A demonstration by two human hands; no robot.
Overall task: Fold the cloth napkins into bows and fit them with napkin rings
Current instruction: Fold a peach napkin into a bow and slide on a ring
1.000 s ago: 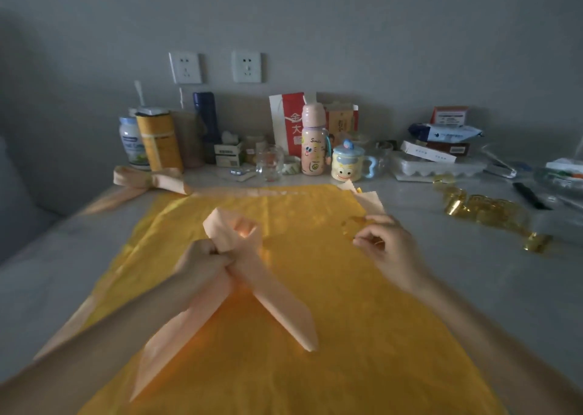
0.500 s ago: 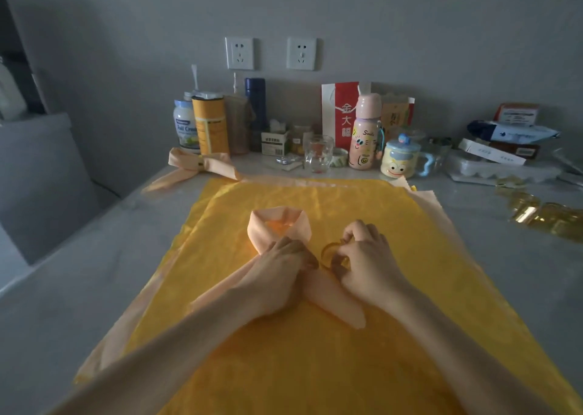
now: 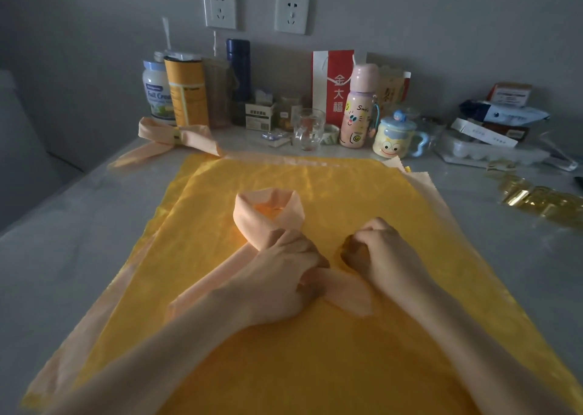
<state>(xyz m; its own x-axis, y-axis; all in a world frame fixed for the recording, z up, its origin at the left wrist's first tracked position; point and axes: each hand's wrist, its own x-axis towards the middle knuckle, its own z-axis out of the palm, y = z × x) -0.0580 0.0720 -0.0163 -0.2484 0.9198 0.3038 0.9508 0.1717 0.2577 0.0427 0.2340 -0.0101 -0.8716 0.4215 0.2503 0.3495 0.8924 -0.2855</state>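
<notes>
A peach cloth napkin [image 3: 268,212], folded into a long band, lies looped on the yellow cloth [image 3: 315,367] with its two tails crossing toward me. My left hand [image 3: 284,275] grips the napkin where the tails cross, below the loop. My right hand [image 3: 381,253] sits just to the right of it, fingers curled round a gold napkin ring [image 3: 348,253] that is mostly hidden. A finished peach bow [image 3: 176,138] with a ring round its middle lies at the back left.
Several gold napkin rings [image 3: 536,196] lie at the right on the grey table [image 3: 63,241]. Along the wall stand tins, a blue flask [image 3: 238,67], a glass [image 3: 308,129], a pink bottle [image 3: 358,108], a lidded mug [image 3: 396,136] and boxes.
My right hand brought the gold ring from the right over to the napkin's crossing. My left hand slid onto the crossed tails, and the view moved closer and leftward.
</notes>
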